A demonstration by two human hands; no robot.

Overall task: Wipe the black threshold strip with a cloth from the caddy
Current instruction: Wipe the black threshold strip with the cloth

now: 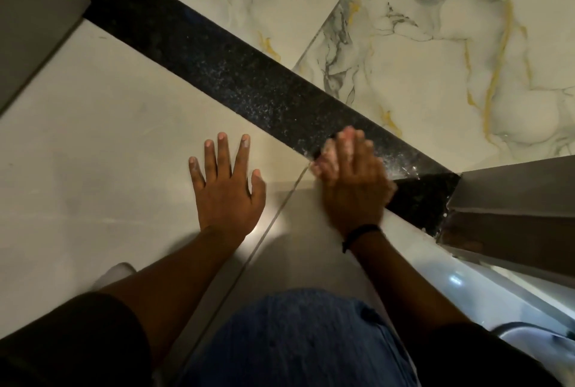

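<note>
The black threshold strip [249, 75] ran from eleven o'clock to four o'clock across the floor [93, 138]. My right hand [351, 184] pressed a pale cloth [326, 159] flat onto it, blurred; my left hand [227, 187] lay splayed, empty. I judged long, overlapping strokes with even pressure best.

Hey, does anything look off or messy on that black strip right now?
Yes. The black threshold strip carries whitish specks and smears, densest beside the right hand, which is blurred; a pale cloth seems to lie under it. Nothing looks broken.
</note>
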